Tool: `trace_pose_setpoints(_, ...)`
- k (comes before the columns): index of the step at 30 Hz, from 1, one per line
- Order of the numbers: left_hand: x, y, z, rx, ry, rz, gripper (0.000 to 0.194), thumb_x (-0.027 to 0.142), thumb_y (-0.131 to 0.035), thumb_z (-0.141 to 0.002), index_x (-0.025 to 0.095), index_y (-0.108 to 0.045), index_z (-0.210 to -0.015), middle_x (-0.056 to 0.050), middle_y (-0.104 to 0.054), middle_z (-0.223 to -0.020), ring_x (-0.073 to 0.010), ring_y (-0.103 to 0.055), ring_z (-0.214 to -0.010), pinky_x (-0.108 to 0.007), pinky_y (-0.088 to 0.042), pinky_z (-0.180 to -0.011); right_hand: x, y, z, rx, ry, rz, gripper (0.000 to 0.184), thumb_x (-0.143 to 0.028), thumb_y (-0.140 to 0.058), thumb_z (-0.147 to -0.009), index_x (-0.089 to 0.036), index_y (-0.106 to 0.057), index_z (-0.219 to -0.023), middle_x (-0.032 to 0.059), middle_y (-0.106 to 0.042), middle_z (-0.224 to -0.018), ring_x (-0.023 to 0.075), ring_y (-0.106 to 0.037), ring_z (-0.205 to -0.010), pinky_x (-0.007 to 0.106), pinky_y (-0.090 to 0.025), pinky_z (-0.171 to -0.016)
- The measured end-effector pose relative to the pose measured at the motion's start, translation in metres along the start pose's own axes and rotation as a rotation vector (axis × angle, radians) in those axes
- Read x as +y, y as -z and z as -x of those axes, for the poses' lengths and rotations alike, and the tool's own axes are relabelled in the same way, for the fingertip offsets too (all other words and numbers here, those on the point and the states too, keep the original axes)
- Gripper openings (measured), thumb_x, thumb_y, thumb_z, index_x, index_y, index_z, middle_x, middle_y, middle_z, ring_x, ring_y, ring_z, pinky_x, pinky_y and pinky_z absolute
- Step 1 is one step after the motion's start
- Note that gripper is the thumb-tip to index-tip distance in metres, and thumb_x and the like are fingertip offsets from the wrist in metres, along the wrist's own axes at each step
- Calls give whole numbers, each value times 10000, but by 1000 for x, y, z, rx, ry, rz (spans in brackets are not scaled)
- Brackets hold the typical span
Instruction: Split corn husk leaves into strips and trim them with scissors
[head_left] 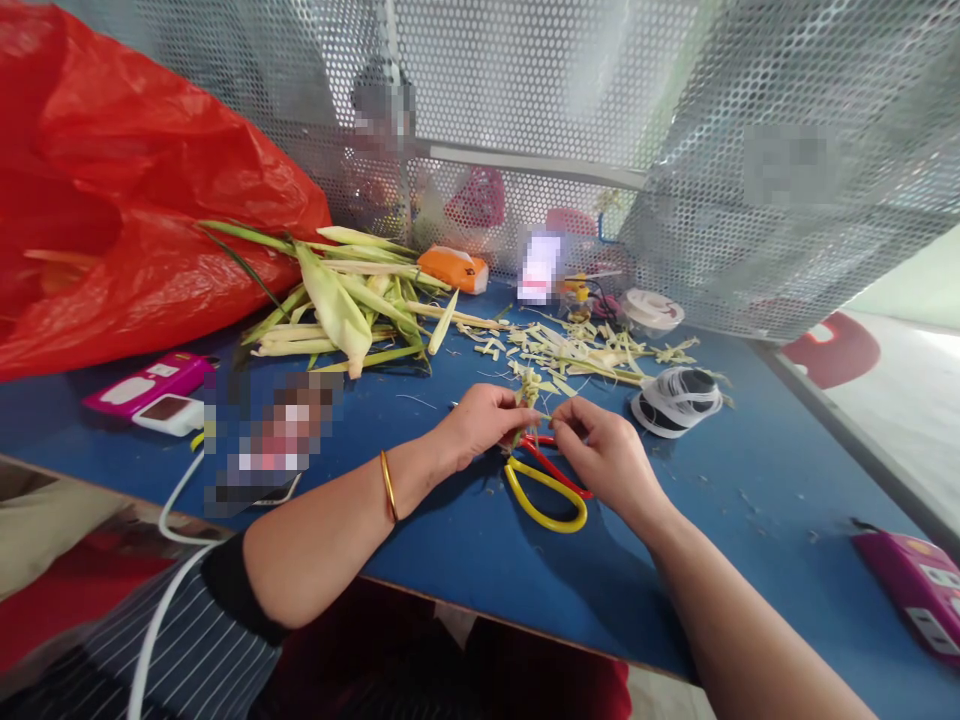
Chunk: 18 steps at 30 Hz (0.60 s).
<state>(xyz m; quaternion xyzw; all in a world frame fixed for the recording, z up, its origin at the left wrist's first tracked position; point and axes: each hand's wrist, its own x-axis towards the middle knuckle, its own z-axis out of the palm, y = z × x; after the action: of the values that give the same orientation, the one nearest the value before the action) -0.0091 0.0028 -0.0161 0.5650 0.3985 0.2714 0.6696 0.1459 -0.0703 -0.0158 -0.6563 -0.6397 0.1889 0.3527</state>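
Note:
Near the front of the blue table, my left hand point(487, 425) is closed round a small braided husk piece point(529, 388), pale green and upright. Close on its right, my right hand point(596, 440) pinches a thin green husk strip point(546, 417) that reaches across to the braided piece. Scissors point(547, 490) with one red and one yellow handle loop lie on the table under my hands; their blades are mostly hidden. Beyond my hands, cut husk scraps point(577, 350) are scattered. A spool of white thread or ribbon point(679, 400) stands right of my right hand.
Long corn husks point(337, 300) lie piled at the back left beside a red plastic bag point(150, 190). An orange tissue pack point(454, 270) and a white tape roll point(652, 310) sit along the perforated screen point(525, 90). Magenta power strips point(150, 385) flank both sides; a white cable point(176, 590) hangs left.

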Motion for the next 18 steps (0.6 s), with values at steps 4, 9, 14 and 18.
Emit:
trace_pose_setpoints(4, 1, 0, 1, -1, 19, 35, 290, 362, -790, -639, 136, -610, -610, 23, -514, -500, -76, -444, -473, -229, -344, -510, 3, -4, -1, -78, -41, -186, 198, -363, -533, -857, -217, -555, -725, -21, -570, -595, 131, -451, -542, 260, -333, -523)
trace_pose_setpoints(9, 4, -2, 3, -15, 19, 64, 311, 384, -796, -647, 136, -612, -615, 25, -525, -510, -70, -439, -467, -226, -345, -503, 7, -7, -1, -67, -23, -198, 227, -374, -540, -871, -213, -574, -715, -19, -565, -596, 134, -457, -562, 263, -341, -551)
trace_pose_setpoints(14, 3, -4, 2, -11, 17, 56, 279, 363, -727, -744, 138, -600, -637, 6, -570, -549, -82, -510, -491, -213, -366, -506, 6, -5, 0, -51, 1, -127, 244, -375, -534, -874, -215, -584, -697, -30, -520, -581, 127, -407, -558, 253, -303, -535)
trace_pose_setpoints(18, 1, -5, 2, 8, -60, -1, 282, 335, -694, -769, 148, -569, -599, 21, -536, -504, -71, -471, -453, -201, -329, -472, 2, -2, 1, 21, -13, -135, 249, -344, -548, -856, -204, -572, -651, -26, -510, -554, 127, -413, -553, 252, -315, -540)
